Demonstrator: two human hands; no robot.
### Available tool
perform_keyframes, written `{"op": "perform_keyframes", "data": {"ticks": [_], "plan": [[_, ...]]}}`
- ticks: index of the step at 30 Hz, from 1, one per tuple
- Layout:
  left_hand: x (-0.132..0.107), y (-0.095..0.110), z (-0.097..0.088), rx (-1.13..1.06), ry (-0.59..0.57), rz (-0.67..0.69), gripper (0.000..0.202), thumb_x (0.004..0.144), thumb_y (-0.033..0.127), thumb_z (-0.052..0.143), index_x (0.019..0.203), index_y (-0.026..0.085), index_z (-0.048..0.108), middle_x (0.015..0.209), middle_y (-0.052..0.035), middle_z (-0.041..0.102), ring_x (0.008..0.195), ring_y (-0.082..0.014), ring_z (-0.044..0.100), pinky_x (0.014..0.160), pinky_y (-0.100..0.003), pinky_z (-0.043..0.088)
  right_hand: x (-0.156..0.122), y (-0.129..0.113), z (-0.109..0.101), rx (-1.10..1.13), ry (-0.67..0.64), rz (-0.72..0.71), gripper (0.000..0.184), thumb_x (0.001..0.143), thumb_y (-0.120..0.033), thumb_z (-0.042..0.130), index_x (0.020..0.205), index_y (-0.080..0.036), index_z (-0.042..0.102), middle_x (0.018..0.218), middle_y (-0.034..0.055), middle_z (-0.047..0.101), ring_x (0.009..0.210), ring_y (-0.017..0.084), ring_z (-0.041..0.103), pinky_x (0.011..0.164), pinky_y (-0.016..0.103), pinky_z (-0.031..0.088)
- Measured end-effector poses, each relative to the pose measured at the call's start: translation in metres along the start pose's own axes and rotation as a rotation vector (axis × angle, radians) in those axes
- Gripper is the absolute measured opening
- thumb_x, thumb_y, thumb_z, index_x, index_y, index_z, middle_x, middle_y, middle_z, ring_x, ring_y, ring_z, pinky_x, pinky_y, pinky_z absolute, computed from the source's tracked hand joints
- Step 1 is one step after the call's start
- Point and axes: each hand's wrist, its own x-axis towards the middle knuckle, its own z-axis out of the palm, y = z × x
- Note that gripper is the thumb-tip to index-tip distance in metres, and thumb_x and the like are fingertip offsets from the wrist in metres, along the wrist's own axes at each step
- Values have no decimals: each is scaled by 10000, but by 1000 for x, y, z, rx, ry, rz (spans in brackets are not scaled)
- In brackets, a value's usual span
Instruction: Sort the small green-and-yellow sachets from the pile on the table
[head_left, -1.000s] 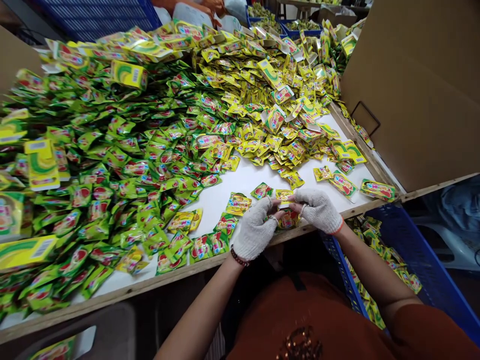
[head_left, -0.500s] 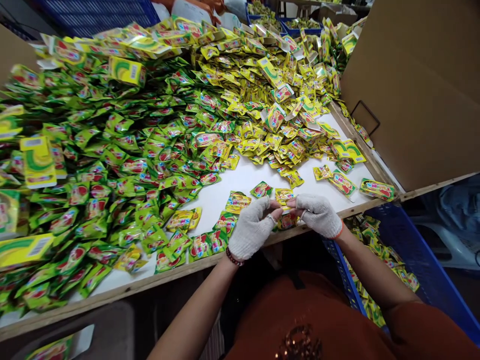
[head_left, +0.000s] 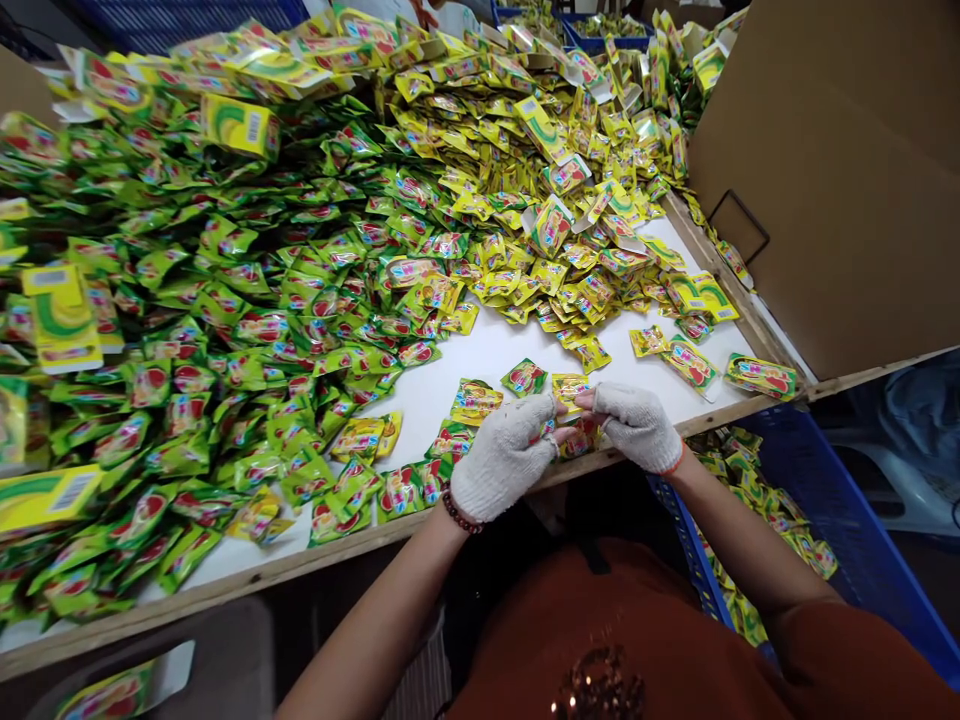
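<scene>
A white-topped table (head_left: pixel 495 350) with a wooden edge stretches before you, its left end cut off by the frame. A heap of green packets (head_left: pixel 277 330) covers most of its left side, running out of view and hiding the surface below. On your right stands a brown cardboard panel (head_left: pixel 832 180), cropped at top and right. A smaller heap of yellow packets (head_left: pixel 517 160) sits between the two. Below the panel, a blue crate (head_left: pixel 855 510) holds more packets; your right arm covers part of it.

Your left hand (head_left: pixel 504 455) and right hand (head_left: pixel 637 425), in white gloves with bare fingertips, face each other near the table's front edge, fingers curved and partly open. Between them lies a small yellow packet (head_left: pixel 568 387), its lower part hidden by your fingers. A red-and-yellow packet (head_left: pixel 577 438) shows just below, at the wooden edge, also partly covered. Whether either hand grips or merely touches them, you cannot tell.
</scene>
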Motion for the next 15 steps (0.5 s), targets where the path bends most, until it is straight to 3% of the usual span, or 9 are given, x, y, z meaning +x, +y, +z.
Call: {"op": "perform_keyframes", "data": {"ticks": [5,7,11,15], "plan": [[-17,-12,21,-137,135,-13,188,913,209,590,1074,199,686,1085,-67,742,1023,-189,694,935,-334,543,-3,6,5,40,3,-126,301,890,-186,634,1181,-235,691,1072,87,739,993,204,705,884,343,586],[-22,-13,28,-207,141,-89,220,905,211,597,1114,195,666,1125,-73,732,1057,-194,688,964,-352,543,-4,6,9,22,26,-85,271,893,-179,622,1147,-240,694,1040,77,737,969,202,706,868,348,594],[-24,-9,34,-411,125,-329,317,889,260,628,1194,178,589,1131,-87,722,1010,-197,705,885,-340,587,-4,3,15,16,93,26,238,892,-173,608,1111,-223,685,997,73,726,935,200,699,857,353,592],[-21,-7,33,-283,150,-274,186,888,263,620,1049,179,658,1044,-72,739,964,-196,710,887,-337,582,-5,0,18,85,97,93,241,879,-210,621,1109,-222,695,1025,73,721,959,207,686,863,353,580]]}}
